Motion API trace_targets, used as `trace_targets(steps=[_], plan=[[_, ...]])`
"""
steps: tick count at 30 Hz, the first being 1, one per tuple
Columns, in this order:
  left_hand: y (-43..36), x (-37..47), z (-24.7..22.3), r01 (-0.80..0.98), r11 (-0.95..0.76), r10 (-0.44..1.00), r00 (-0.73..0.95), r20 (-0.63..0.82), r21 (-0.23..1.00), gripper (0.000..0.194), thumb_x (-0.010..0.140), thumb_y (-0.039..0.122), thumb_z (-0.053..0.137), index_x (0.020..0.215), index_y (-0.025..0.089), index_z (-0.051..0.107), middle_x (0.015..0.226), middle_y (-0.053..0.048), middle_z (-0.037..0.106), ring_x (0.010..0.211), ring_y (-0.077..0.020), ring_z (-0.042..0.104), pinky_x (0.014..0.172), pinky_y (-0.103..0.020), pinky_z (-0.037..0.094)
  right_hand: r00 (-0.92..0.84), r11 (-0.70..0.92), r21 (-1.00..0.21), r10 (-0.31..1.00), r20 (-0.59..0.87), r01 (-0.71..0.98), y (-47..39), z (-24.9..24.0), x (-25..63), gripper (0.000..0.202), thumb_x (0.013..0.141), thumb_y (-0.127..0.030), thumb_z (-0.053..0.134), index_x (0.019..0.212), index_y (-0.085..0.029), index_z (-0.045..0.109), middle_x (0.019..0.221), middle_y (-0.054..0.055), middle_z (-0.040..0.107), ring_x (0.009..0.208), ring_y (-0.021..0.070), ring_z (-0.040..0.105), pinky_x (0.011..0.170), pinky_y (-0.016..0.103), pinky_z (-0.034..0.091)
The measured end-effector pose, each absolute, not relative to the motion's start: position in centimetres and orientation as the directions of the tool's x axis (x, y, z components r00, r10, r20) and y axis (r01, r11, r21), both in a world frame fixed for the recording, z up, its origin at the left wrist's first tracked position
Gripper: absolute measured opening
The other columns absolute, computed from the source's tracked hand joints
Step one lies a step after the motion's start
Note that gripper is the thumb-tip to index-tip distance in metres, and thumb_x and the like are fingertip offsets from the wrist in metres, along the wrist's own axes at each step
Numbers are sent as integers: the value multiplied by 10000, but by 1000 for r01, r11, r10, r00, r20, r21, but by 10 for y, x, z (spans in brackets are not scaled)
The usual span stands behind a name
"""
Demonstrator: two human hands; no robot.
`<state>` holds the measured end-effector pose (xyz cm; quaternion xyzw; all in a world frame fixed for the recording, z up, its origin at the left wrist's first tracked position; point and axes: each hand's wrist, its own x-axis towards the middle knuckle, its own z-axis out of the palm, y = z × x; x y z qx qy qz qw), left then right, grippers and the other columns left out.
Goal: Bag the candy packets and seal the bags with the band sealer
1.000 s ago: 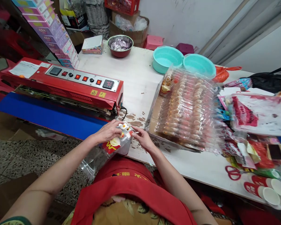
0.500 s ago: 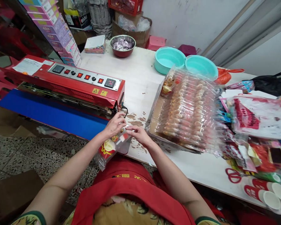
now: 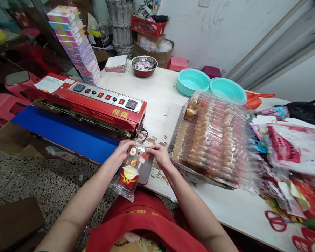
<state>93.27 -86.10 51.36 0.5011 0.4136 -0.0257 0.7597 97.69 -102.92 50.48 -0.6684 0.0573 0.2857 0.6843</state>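
Observation:
A clear plastic packet (image 3: 131,171) with small toy food pieces and a red and yellow fries shape hangs between my hands at the table's front edge. My left hand (image 3: 124,148) pinches its upper left corner. The upper right corner is held by my right hand (image 3: 158,154), thumb and fingers together. Just beyond my left hand stands the red sealing machine (image 3: 105,105), with its blue belt (image 3: 68,131) running to the left. Right of my hands, a cardboard box (image 3: 178,140) holds many similar clear packets (image 3: 215,136) in rows.
Two turquoise basins (image 3: 193,82) and a metal bowl of small sachets (image 3: 144,66) stand at the back. Stacked small boxes (image 3: 81,52) rise behind the machine. Red scissors (image 3: 276,221), cups and plastic bags lie at the right.
My hands have moved apart along the packet's top edge, and the packet now faces up more openly, its printed pieces in view. The camera view has shifted, so the surroundings sit lower and slightly rightward.

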Motion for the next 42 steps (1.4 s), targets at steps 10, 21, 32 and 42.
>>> trace_targets(steps=[10, 21, 32, 42], plan=[[-859, 942, 500, 230, 552, 572, 595, -565, 801, 228, 524, 239, 788, 639, 124, 629, 555, -35, 656, 526, -157, 620, 567, -262, 496, 804, -3, -841, 291, -519, -541, -1012, 495, 995, 376, 380, -331, 884, 677, -157, 733, 601, 23, 686, 530, 149, 592, 550, 289, 467], [-834, 944, 498, 322, 626, 503, 528, -684, 710, 228, 569, 204, 799, 712, 108, 649, 583, -69, 678, 466, -161, 608, 417, -230, 438, 885, -56, -933, 301, -355, -355, -987, 491, 1005, 318, 473, -345, 819, 707, -169, 696, 634, 34, 698, 623, 197, 647, 633, 323, 516], [-833, 928, 499, 337, 644, 391, 627, -674, 687, 349, 514, 179, 841, 798, 103, 655, 752, -101, 719, 604, -179, 672, 527, -251, 537, 904, -61, -940, 260, -340, -336, -988, 486, 1006, 334, 497, -355, 817, 744, -163, 698, 662, 40, 699, 608, 183, 636, 615, 317, 520], [-808, 916, 495, 300, 609, 489, 586, -646, 734, 437, 473, 161, 833, 835, 137, 590, 719, -74, 709, 587, -198, 674, 572, -298, 552, 887, 63, -898, 195, -418, -436, -948, 472, 1007, 406, 480, -393, 819, 759, -173, 621, 634, 18, 660, 583, 173, 609, 573, 307, 490]])
